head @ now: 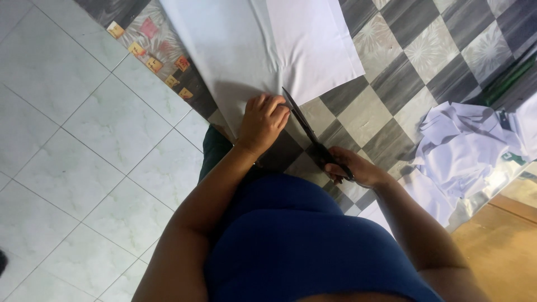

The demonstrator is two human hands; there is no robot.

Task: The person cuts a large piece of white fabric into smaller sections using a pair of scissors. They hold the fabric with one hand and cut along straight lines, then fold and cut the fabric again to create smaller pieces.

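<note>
Blue top of mine (296, 240) is filling the bottom middle of the frame, so that's the nearest thing. Just past it, my right hand (352, 168) is curling closed around the handles of the black scissors (313, 134), right of centre. The blades are pointing up and left toward the middle of the frame, with the tip lying right at the edge of the white fabric (251, 50), beside my left hand's fingertips. My left hand (262, 122) is sitting at centre, fingers bent and pressing down on the near edge of that fabric, pinning it flat rather than grabbing anything. The fabric is stretching away to the top middle of the frame, lying on the grey and black checkered table cover (414, 61). Over at the right edge, a heap of white fabric offcuts (464, 151) is piling up on the same cover. White floor tiles (72, 140) are taking up the whole left side.
</note>
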